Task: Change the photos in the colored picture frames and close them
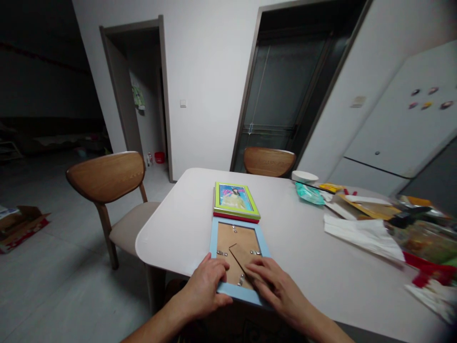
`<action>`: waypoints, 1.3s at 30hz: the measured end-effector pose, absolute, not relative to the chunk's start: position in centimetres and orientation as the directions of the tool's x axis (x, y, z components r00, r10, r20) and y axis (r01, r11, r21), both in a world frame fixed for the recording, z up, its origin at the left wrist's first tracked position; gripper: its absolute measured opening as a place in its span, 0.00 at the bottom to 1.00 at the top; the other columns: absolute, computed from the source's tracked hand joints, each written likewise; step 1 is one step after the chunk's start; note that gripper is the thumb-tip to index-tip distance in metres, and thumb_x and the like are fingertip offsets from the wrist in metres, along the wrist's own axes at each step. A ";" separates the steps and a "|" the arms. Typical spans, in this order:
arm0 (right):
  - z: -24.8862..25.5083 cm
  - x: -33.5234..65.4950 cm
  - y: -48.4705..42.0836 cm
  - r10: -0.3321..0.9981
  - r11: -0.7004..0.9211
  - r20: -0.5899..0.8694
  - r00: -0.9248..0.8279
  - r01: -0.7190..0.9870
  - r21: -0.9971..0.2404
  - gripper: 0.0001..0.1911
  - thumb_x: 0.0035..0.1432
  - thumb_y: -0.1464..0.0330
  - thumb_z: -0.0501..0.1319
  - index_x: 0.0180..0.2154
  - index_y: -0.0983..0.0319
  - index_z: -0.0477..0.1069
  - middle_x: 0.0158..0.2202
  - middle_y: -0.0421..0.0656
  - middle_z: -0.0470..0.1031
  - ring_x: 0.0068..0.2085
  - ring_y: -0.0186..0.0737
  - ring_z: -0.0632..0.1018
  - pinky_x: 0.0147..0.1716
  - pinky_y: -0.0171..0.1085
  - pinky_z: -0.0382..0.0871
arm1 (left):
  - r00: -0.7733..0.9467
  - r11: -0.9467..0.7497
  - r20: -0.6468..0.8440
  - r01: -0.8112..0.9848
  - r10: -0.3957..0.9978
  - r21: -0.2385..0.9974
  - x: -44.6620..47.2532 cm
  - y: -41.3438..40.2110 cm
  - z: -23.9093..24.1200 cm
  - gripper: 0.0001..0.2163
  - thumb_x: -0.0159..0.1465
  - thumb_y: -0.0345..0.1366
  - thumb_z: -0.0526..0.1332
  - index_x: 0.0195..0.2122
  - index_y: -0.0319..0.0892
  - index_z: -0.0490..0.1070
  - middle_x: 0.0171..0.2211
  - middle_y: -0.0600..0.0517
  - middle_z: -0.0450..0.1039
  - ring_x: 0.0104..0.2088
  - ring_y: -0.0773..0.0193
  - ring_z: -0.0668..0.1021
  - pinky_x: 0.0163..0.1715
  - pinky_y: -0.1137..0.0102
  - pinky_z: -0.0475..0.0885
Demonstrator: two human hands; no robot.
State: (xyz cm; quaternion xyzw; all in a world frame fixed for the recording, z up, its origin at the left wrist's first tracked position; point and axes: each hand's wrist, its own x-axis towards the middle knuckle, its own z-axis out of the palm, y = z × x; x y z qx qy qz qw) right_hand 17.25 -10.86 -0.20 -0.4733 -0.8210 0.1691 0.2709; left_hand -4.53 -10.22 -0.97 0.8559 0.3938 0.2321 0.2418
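A light blue picture frame (214, 237) lies face down at the near table edge, its brown backing board (225, 233) showing. Small metal clips sit along the sides of the board. My left hand (206, 286) is closed around the frame's lower left corner. With bent fingers, my right hand (273, 286) grips the brown stand flap (240, 252) on the backing; its fingertips partly hide the flap's lower end. Just beyond the blue frame, a green picture frame (254, 204) lies face up on a red one (232, 216), showing a picture of a figure in a pale dress.
On the white table (293, 238), the right side carries a white bowl (304, 177), a teal packet (310, 194), white paper (364, 234) and mixed packages. One wooden chair (110, 176) stands left, another (269, 161) at the far side.
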 end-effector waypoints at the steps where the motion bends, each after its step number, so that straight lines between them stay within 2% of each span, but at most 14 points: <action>1: -0.6 18.0 -10.8 0.912 0.406 0.310 -0.268 0.690 -0.599 0.15 0.51 0.66 0.51 0.41 0.58 0.68 0.42 0.47 0.67 0.44 0.41 0.67 0.44 0.41 0.60 | 0.578 -0.570 0.209 0.561 0.789 0.600 -4.4 -10.3 -1.0 0.16 0.44 0.35 0.67 0.30 0.42 0.61 0.45 0.50 0.64 0.46 0.61 0.66 0.54 0.60 0.46; 3: -1.1 19.3 -10.8 0.960 0.168 0.271 0.071 0.627 -0.760 0.18 0.46 0.63 0.55 0.42 0.59 0.68 0.44 0.48 0.67 0.44 0.44 0.68 0.45 0.43 0.60 | 0.565 -0.564 0.222 0.553 0.795 0.614 -4.1 -10.8 -0.9 0.16 0.44 0.33 0.66 0.31 0.42 0.61 0.45 0.49 0.63 0.47 0.60 0.65 0.54 0.59 0.44; 5: -0.9 19.8 -11.0 0.947 -0.046 0.082 0.312 0.382 -0.923 0.22 0.43 0.60 0.57 0.42 0.61 0.67 0.42 0.48 0.70 0.42 0.45 0.71 0.42 0.42 0.63 | 0.546 -0.557 0.243 0.534 0.802 0.636 -3.6 -11.4 -0.8 0.15 0.45 0.29 0.64 0.32 0.41 0.60 0.44 0.48 0.63 0.47 0.59 0.64 0.54 0.57 0.43; 8: 0.9 19.1 -11.7 0.944 -0.230 -0.248 0.217 -0.105 -0.968 0.23 0.44 0.58 0.57 0.41 0.63 0.68 0.35 0.47 0.75 0.36 0.44 0.75 0.36 0.39 0.67 | 0.508 -0.526 0.264 0.487 0.820 0.697 -2.9 -12.4 -0.3 0.13 0.47 0.27 0.62 0.32 0.42 0.59 0.44 0.47 0.63 0.48 0.59 0.64 0.54 0.56 0.43; 10: 2.5 18.0 -12.1 0.946 -0.292 -0.318 0.063 -0.261 -0.920 0.23 0.44 0.58 0.56 0.41 0.65 0.68 0.32 0.47 0.76 0.32 0.45 0.76 0.32 0.39 0.69 | 0.480 -0.495 0.266 0.451 0.836 0.743 -2.6 -12.9 -0.2 0.12 0.47 0.26 0.60 0.31 0.42 0.59 0.45 0.46 0.62 0.49 0.59 0.64 0.54 0.56 0.43; 13: 4.9 16.9 -12.2 0.967 -0.235 -0.253 0.038 -0.259 -0.937 0.25 0.42 0.60 0.58 0.43 0.65 0.67 0.30 0.46 0.76 0.29 0.44 0.76 0.29 0.40 0.69 | 0.471 -0.474 0.269 0.397 0.840 0.786 -1.9 -12.9 -0.2 0.16 0.46 0.27 0.61 0.36 0.41 0.60 0.50 0.43 0.58 0.50 0.55 0.62 0.53 0.56 0.50; 18: 7.8 15.2 -11.8 0.995 -0.047 -0.057 0.084 -0.120 -0.992 0.29 0.42 0.60 0.59 0.48 0.62 0.63 0.34 0.44 0.75 0.32 0.41 0.75 0.31 0.39 0.69 | 0.422 -0.528 0.380 0.322 0.823 0.786 0.1 -12.3 0.4 0.38 0.39 0.28 0.64 0.53 0.37 0.50 0.57 0.40 0.47 0.55 0.48 0.53 0.54 0.57 0.50; 21: 7.6 13.6 -11.3 0.996 0.085 0.085 0.007 -0.023 -0.996 0.26 0.46 0.57 0.56 0.47 0.62 0.64 0.39 0.47 0.73 0.36 0.40 0.74 0.34 0.39 0.68 | 0.257 -0.443 0.392 0.187 0.883 0.877 0.5 -12.3 1.8 0.31 0.47 0.27 0.58 0.53 0.39 0.51 0.54 0.44 0.55 0.54 0.53 0.58 0.53 0.61 0.52; 24: 4.8 12.9 -10.5 0.983 0.182 0.178 -0.036 0.192 -0.965 0.25 0.46 0.58 0.55 0.46 0.63 0.65 0.45 0.49 0.68 0.44 0.43 0.70 0.44 0.44 0.63 | 0.103 -0.250 0.258 -0.088 0.961 0.964 -0.1 -12.2 2.7 0.21 0.53 0.29 0.54 0.49 0.40 0.58 0.49 0.47 0.64 0.50 0.56 0.65 0.51 0.64 0.56; 28: -0.2 14.6 -9.6 0.926 0.168 0.301 0.227 0.466 -0.869 0.30 0.43 0.58 0.57 0.48 0.64 0.62 0.55 0.51 0.55 0.56 0.46 0.55 0.54 0.48 0.46 | 0.058 -0.073 0.114 -0.484 0.992 0.872 -0.5 -11.9 2.1 0.22 0.52 0.29 0.56 0.50 0.39 0.57 0.47 0.46 0.66 0.48 0.55 0.67 0.49 0.63 0.59; 30: -1.5 16.0 -9.7 0.916 0.090 0.231 0.329 0.391 -0.916 0.34 0.43 0.56 0.56 0.51 0.66 0.57 0.56 0.53 0.51 0.56 0.48 0.53 0.53 0.47 0.48 | 0.063 -0.041 0.098 -0.598 0.993 0.801 -0.1 -11.9 1.5 0.23 0.51 0.30 0.57 0.50 0.40 0.56 0.47 0.46 0.66 0.48 0.55 0.67 0.49 0.63 0.59; 34: -1.2 17.7 -11.2 0.897 -0.061 -0.059 0.438 -0.009 -0.998 0.42 0.42 0.54 0.57 0.56 0.63 0.44 0.56 0.54 0.49 0.52 0.49 0.62 0.46 0.44 0.61 | 0.062 -0.057 0.130 -0.657 0.990 0.752 1.4 -12.3 0.8 0.24 0.50 0.30 0.59 0.50 0.42 0.56 0.49 0.48 0.64 0.50 0.56 0.65 0.52 0.64 0.55; 37: -0.2 17.9 -12.5 0.864 -0.084 -0.146 0.482 -0.148 -0.985 0.44 0.41 0.54 0.59 0.56 0.59 0.42 0.58 0.52 0.45 0.53 0.47 0.62 0.45 0.40 0.63 | 0.075 -0.052 0.139 -0.675 0.987 0.736 2.5 -12.6 0.9 0.24 0.51 0.30 0.59 0.49 0.43 0.56 0.49 0.48 0.64 0.50 0.57 0.65 0.52 0.64 0.54; 39: -0.1 17.7 -13.3 0.860 -0.113 -0.203 0.468 -0.212 -0.971 0.44 0.41 0.54 0.59 0.56 0.58 0.42 0.57 0.51 0.48 0.52 0.45 0.63 0.43 0.38 0.64 | 0.085 -0.035 0.130 -0.695 0.988 0.718 3.1 -12.9 1.1 0.23 0.52 0.30 0.59 0.49 0.42 0.56 0.48 0.47 0.65 0.49 0.57 0.66 0.51 0.64 0.56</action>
